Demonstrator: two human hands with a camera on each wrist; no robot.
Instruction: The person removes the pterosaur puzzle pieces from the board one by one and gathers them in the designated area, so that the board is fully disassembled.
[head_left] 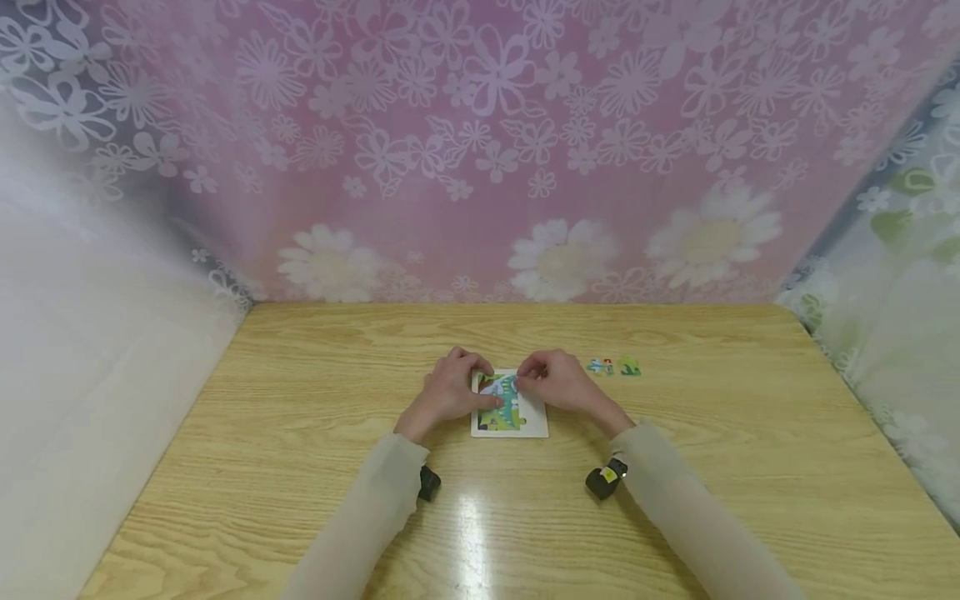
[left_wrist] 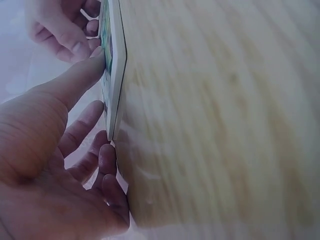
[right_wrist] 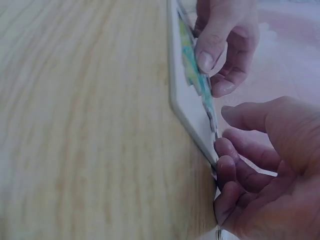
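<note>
Pc-fitting, prob.; L hand (head_left: pixel 452 392) grips puzzle board (head_left: pixel 534 423) on worktop (head_left: pixel 315 408), thumb on top; R hand (head_left: pixel 558 382) curled at far edge, can't tell if pinching anything; next likely needs aligning; 2 loose pcs (head_left: pixel 629 367) nearby.

The white-bordered puzzle board (head_left: pixel 536 423) lies flat, partly filled, with two loose colourful pieces (head_left: pixel 631 367) nearby.
</note>
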